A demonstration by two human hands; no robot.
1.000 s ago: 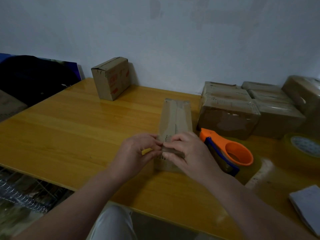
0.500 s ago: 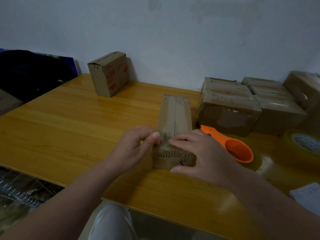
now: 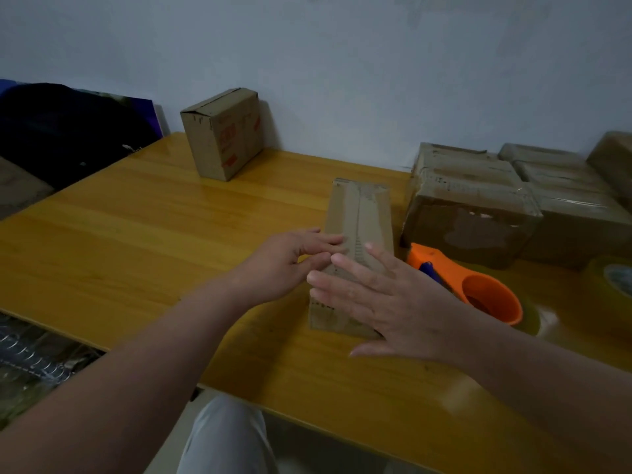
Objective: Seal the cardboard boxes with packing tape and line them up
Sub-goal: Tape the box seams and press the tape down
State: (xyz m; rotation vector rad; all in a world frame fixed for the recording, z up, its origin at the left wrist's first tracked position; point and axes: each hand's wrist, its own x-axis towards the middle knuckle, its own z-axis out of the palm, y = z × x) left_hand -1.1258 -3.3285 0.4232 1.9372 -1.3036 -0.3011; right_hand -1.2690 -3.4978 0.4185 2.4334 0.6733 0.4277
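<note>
1. Hands lie nearest. The right hand [image 3: 393,302] is flat with its fingers straight and spread, and it presses on the near end of the box [image 3: 359,213] without gripping anything.
2. The left hand [image 3: 284,265] is just to its left. Its fingers are loosely bent and their tips touch the box's upper left edge. It seems to hold nothing.
3. The box sits mid-counter [image 3: 136,234] under both hands. Its long axis runs straight away from the person, and the taped seam follows that axis.
4. The orange dispenser [image 3: 478,285] lies just right of the box, beside the right hand.
5. The sealed boxes [image 3: 472,213] sit farther back on the right, side by side, near the box's far right corner but apart from it.
6. One far box [image 3: 222,135] stands by the wall on the left, well apart from the others.
7. My judgement is that the tape is being pressed down. The row lies to the right and beyond, so the right hand is the nearer one to slide the box there. The box would probably need turning to sit in line, and the dispenser lies between it and the row.
</note>
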